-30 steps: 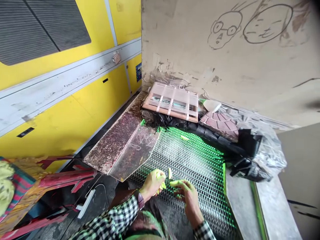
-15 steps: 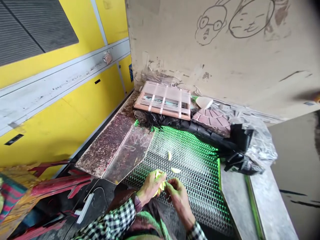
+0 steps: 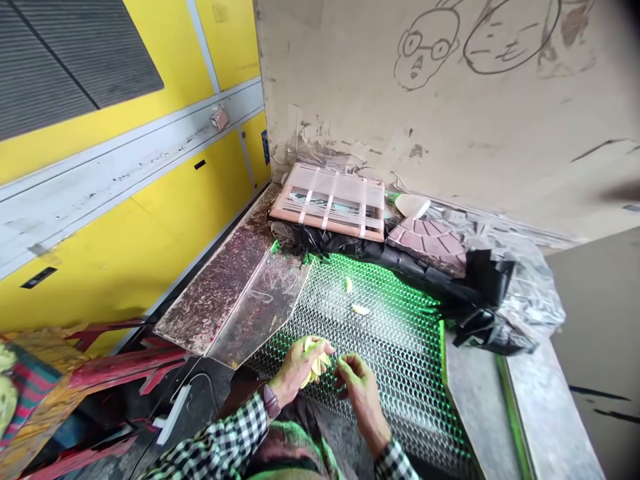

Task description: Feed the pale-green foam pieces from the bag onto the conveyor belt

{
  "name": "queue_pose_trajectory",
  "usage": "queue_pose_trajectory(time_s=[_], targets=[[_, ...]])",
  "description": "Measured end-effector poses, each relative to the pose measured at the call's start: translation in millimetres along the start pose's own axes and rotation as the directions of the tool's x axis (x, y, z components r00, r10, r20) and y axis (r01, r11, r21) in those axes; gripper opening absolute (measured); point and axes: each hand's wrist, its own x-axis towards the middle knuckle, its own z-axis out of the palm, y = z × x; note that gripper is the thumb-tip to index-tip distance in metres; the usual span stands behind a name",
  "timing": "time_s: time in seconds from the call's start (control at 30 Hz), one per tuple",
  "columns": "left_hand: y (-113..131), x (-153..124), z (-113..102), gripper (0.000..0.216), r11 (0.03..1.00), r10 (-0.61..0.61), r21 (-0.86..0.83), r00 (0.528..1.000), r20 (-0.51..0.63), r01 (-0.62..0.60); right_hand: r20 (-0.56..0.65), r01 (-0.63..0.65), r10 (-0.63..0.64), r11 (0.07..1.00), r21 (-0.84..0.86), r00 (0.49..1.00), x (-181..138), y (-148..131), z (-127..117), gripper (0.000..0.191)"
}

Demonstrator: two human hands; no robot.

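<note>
My left hand [image 3: 299, 370] is closed around a bunch of small pale-yellow crescent-shaped pieces [image 3: 316, 369], held just above a metal mesh belt [image 3: 395, 347]. To its right, a small gap away, my right hand [image 3: 357, 380] has its thumb and fingertips pinched together. Whether a piece is between them I cannot make out. Farther up the belt lie two loose crescent pieces, an upright one [image 3: 349, 285] and a flatter one [image 3: 361, 310]. Green light falls on the belt, strongest at its far end.
A taped framed panel [image 3: 333, 200] and a pinkish patterned slab [image 3: 427, 243] rest above black plastic [image 3: 360, 250] at the belt's far end. Metal side plates [image 3: 215, 300] flank the belt. A yellow machine [image 3: 165, 220] stands left, a cardboard wall [image 3: 340, 80] behind.
Both loose crescent pieces have travelled away from me along the belt. My right hand has drawn slightly apart from the left. The view has shifted a little.
</note>
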Motion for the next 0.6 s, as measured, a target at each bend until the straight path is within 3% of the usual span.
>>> queue_pose_trajectory(time_s=[0.2,0.27,0.3,0.33,0.4,0.47,0.5,0.53,0.6], targets=[[6,-7,6,0.056,0.996,-0.003,-0.094,1.0,0.022,0.005,0.164,-0.025,0.033,0.998,-0.049,0.986,-4,-6,13,0.053],[7,-9,6,0.056,0.993,-0.008,-0.118,1.0,-0.005,0.008,0.102,0.09,-0.075,0.984,-0.152,0.992,-3,-2,12,0.048],[7,-9,4,0.057,0.992,-0.017,-0.128,0.999,-0.032,0.013,0.046,0.193,-0.187,0.944,-0.27,0.981,-1,1,9,0.044],[6,-9,3,0.058,0.991,-0.027,-0.135,0.998,-0.064,0.018,0.002,0.302,-0.332,0.856,-0.421,0.943,2,5,5,0.039],[3,-10,-1,0.06,0.989,-0.055,-0.141,0.991,-0.119,0.038,0.025,0.448,-0.609,0.554,-0.702,0.793,8,13,-6,0.032],[-1,-11,-5,0.064,0.99,-0.075,-0.131,0.987,-0.141,0.056,0.157,0.494,-0.737,0.264,-0.828,0.657,11,20,-15,0.031],[-3,-12,-6,0.067,0.991,-0.079,-0.118,0.987,-0.141,0.062,0.218,0.509,-0.75,0.178,-0.842,0.624,11,21,-18,0.031],[-5,-13,-6,0.07,0.992,-0.082,-0.104,0.987,-0.139,0.068,0.253,0.521,-0.751,0.139,-0.842,0.61,8,21,-18,0.03],[-7,-16,-6,0.075,0.994,-0.091,-0.068,0.987,-0.135,0.083,0.23,0.538,-0.736,0.211,-0.816,0.637,-4,14,-13,0.024]])
